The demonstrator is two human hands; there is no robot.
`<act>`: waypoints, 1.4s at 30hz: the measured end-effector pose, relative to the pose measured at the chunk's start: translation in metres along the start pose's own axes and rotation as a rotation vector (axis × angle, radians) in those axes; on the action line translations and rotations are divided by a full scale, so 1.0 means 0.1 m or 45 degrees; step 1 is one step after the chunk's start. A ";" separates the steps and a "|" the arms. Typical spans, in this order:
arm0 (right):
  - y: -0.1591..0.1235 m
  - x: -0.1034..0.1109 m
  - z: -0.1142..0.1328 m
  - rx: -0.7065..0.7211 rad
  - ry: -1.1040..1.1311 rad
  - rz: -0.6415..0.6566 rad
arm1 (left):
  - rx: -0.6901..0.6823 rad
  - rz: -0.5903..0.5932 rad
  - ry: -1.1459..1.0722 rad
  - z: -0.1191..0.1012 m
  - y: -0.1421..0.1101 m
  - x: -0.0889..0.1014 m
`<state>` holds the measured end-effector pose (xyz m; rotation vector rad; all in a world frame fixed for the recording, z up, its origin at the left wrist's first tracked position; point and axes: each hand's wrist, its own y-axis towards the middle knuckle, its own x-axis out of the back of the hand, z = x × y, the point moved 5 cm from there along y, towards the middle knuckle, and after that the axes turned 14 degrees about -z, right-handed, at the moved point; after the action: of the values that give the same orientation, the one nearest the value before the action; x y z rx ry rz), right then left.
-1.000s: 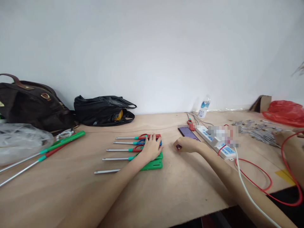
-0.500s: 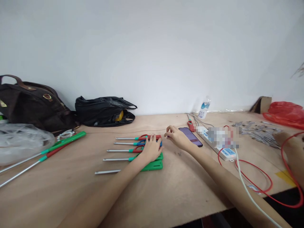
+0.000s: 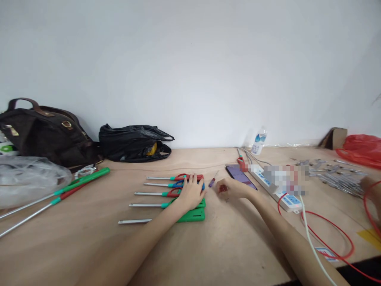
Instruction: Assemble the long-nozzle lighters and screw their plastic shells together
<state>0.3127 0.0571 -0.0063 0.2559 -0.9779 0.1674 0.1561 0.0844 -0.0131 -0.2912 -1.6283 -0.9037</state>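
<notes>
My left hand [image 3: 192, 194] lies flat with fingers stretched over the handles of several long-necked gas lighters, which are lined up side by side. Among these are a red lighter [image 3: 199, 177] at the far end and a green lighter [image 3: 195, 215] nearest me; their metal tubes point left. Beside them my right hand [image 3: 230, 188] is low at the tabletop, its fingers curled into a pinch. Tiny metal bits [image 3: 227, 200] show just under its fingertips; what is in the pinch is hidden. A small screwdriver [image 3: 212, 182] rests between my two hands.
A phone [image 3: 240, 176], a power strip [image 3: 289, 201] and a water bottle [image 3: 259, 142] stand or lie to the right. Beyond are a heap of metal parts [image 3: 336, 174] and another person's hand [image 3: 369, 186]. At left are two more lighters [image 3: 89, 176], a black plastic bag [image 3: 127, 143] and a dark bag [image 3: 53, 139].
My right hand has come down and nearer to me, onto the spot with the tiny metal bits. The screwdriver now shows on the table. My left hand stays on the lighters.
</notes>
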 end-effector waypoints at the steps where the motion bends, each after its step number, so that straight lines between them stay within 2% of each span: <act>1: -0.01 -0.03 0.02 -0.006 0.023 0.049 | 0.004 -0.001 -0.006 0.00 0.00 -0.01; 6: -0.06 -0.07 0.04 -0.050 -0.073 0.111 | 0.002 -0.030 -0.028 0.01 0.00 -0.02; 12: -0.10 -0.04 -0.08 -0.110 -0.065 0.161 | -0.001 -0.020 -0.024 0.01 -0.01 -0.02; 14: -0.07 -0.02 -0.10 -0.096 -0.042 0.074 | -0.001 -0.020 -0.022 0.01 -0.01 -0.02; 18: 0.02 0.01 -0.07 -0.076 -0.059 -0.277 | -0.013 -0.048 -0.014 0.01 -0.01 0.00; 20: 0.05 -0.02 -0.05 -0.057 -0.112 -0.385 | -0.026 -0.058 -0.008 0.01 -0.01 0.02; 24: 0.05 -0.09 -0.05 -0.012 -0.274 -0.406 | 0.011 -0.080 -0.046 0.02 -0.02 0.04; 29: 0.01 -0.04 -0.10 -0.054 -0.372 -0.386 | 0.075 -0.125 -0.130 0.05 0.00 0.04; 32: 0.01 0.02 -0.01 -0.033 -0.376 -0.498 | 0.136 -0.177 -0.244 0.12 0.08 0.12; 35: 0.02 0.06 0.16 0.075 -0.292 -0.679 | 0.141 -0.208 -0.378 0.22 0.13 0.30; 38: 0.02 0.03 0.32 0.198 -0.210 -0.750 | 0.009 -0.103 -0.447 0.29 -0.05 0.43; 42: 0.00 -0.12 0.50 0.321 -0.123 -0.645 | -0.250 0.151 -0.321 0.29 -0.64 0.37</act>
<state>0.2664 0.0421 0.0105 0.7384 -0.9581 -0.1888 0.0852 0.0512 -0.0046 -0.6533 -1.7330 -0.9667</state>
